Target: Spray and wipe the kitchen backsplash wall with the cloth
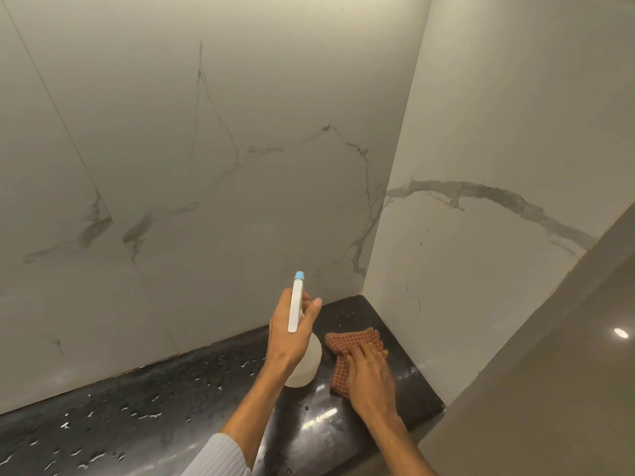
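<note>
Pale marble-look tile covers the backsplash wall (240, 166), grey veins running across it, and it meets a side wall (498, 166) in a corner at the right. Below runs a black countertop (137, 407), beaded with water drops.

The person's left hand (292, 334), coming out of a ribbed grey sleeve (223, 455), grips a translucent spray bottle (307, 369) round its neck. The fingers are curled about it, and one fingertip shows past the white head. Whether it is on the trigger I cannot tell. The bottle is held off the counter, and its long axis runs from the round body near the wrist up to the blue nozzle tip (299, 276). That tip faces the lower part of the backsplash, close to the corner.

The right hand (369, 372) lies flat, fingers straight, on a rumpled orange checked cloth (354, 340). It presses rather than grasps. The cloth sits on the countertop just beside the bottle, tucked toward the corner and near both walls but touching neither.

So the sprayer is already lined up with the tile ahead of it, while the cloth lies low and to the right. I judge that spraying comes first. The right hand must then gather the cloth and lift it to the wall. I cannot make out whether the tile is wet.
</note>
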